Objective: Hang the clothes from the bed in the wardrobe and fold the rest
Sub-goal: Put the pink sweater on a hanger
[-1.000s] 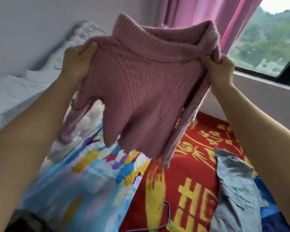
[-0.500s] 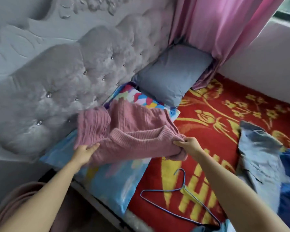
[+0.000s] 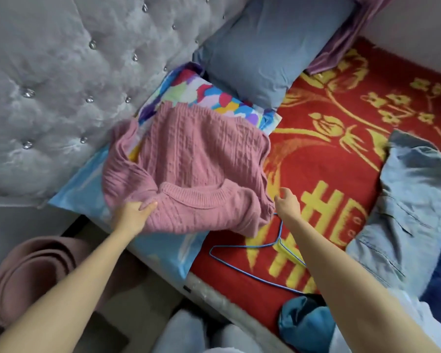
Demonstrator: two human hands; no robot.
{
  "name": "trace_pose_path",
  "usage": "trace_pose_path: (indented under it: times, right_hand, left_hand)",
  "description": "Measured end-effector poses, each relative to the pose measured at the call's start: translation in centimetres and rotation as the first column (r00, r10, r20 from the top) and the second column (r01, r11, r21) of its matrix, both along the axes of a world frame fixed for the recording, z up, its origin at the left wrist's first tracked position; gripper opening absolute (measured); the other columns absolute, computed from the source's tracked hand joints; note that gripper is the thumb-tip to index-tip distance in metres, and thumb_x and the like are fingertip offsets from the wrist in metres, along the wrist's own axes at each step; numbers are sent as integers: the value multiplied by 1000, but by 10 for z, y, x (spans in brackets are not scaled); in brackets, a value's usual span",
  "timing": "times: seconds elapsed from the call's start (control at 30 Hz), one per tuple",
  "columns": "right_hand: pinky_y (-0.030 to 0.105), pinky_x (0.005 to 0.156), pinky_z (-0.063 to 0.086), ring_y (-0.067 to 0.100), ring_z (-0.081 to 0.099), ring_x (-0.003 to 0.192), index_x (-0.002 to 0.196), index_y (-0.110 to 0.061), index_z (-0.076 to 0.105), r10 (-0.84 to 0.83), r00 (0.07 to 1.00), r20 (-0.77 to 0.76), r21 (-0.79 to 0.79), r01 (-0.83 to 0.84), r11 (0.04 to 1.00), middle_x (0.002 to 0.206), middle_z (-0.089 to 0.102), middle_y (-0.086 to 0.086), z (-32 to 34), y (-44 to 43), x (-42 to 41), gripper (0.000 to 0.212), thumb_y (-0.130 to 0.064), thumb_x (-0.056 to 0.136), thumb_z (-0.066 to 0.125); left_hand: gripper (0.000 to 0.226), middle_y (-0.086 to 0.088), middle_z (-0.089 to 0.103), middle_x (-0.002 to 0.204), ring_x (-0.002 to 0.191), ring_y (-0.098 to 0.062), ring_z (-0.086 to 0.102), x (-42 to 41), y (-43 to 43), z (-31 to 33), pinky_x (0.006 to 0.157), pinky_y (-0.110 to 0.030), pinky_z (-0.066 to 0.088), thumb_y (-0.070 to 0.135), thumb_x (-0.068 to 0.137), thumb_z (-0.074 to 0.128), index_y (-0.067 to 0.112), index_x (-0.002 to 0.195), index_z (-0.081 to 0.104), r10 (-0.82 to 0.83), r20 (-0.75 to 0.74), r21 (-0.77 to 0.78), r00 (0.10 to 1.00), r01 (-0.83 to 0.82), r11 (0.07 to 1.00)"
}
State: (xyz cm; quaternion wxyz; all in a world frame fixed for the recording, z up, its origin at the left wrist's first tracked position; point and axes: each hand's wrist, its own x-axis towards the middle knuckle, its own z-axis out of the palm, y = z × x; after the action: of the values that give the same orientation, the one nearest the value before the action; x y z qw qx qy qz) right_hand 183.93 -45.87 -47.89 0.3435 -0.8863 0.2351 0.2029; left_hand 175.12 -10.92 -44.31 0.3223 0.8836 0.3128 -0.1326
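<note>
Your left hand [image 3: 135,215] grips the pink cable-knit sweater [image 3: 196,169] beside its ribbed collar. The sweater lies across the colourful pillow [image 3: 209,95] and the red blanket [image 3: 316,169], whose big yellow woven characters are partly covered. Your right hand [image 3: 287,203] is at the sweater's edge, and I cannot tell whether it is gripping. A thin blue wire hanger [image 3: 278,240] lies just beside.

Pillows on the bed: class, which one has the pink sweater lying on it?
The multicoloured patterned pillow, by the headboard: the pink sweater covers its near part. The plain grey-blue pillow behind it has no garment on it.
</note>
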Motion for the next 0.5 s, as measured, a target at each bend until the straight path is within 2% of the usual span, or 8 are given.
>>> trace_pose_path:
  times: [0.07, 0.1, 0.17, 0.33, 0.4, 0.5]
  right_hand:
    - [35, 93, 40, 36, 50, 119, 134, -5, 45, -21, 993, -112, -29, 18, 999, 131, 51, 23, -23, -19, -25, 42, -15, 93, 44]
    - [35, 90, 41, 36, 52, 115, 132, -4, 46, -33, 984, -172, -38, 27, 999, 128, 53, 24, -38, -32, -38, 40, -14, 93, 46]
    - [34, 87, 42, 36, 53, 114, 130, -1, 47, -41, 964, -263, -57, 26, 998, 126, 55, 23, -58, -51, -60, 40, -14, 92, 48]
    - [38, 94, 42, 36, 52, 117, 140, -4, 38, 41, 917, -397, -40, -61, 997, 133, 51, 20, -101, -72, -80, 51, -24, 94, 48]
    - [38, 94, 41, 36, 52, 118, 138, -6, 39, 95, 905, -414, -42, -123, 991, 132, 52, 21, -114, -70, -82, 50, -27, 94, 47]
    - [39, 97, 39, 36, 50, 120, 134, -9, 40, 145, 895, -423, -69, -191, 979, 131, 53, 19, -133, -65, -83, 49, -30, 91, 50]
  left_hand:
    - [39, -24, 65, 103, 100, -40, 59, -9, -11, -7, 83, -38, 43, 42, 90, 57, 6, 92, 71, -35, -95, 85, 995, 43, 995]
    - [40, -23, 65, 107, 101, -39, 58, -12, -18, -16, 83, -37, 42, 44, 91, 55, 8, 95, 71, -55, -144, 128, 988, 74, 989]
    - [40, -24, 65, 105, 98, -39, 58, -22, -26, -26, 81, -36, 40, 44, 92, 52, 7, 92, 70, -70, -196, 184, 978, 107, 977]
    - [38, -27, 65, 93, 93, -43, 58, -45, -36, -52, 94, -47, 41, 39, 92, 54, 5, 82, 66, -10, -177, 262, 984, 57, 963]
    - [37, -30, 64, 92, 93, -45, 57, -54, -40, -60, 91, -50, 43, 37, 91, 56, 2, 82, 63, 5, -171, 264, 985, 41, 964]
    - [35, -32, 62, 91, 88, -47, 57, -63, -45, -68, 78, -45, 46, 35, 89, 59, 0, 83, 59, 23, -163, 297, 986, 27, 954]
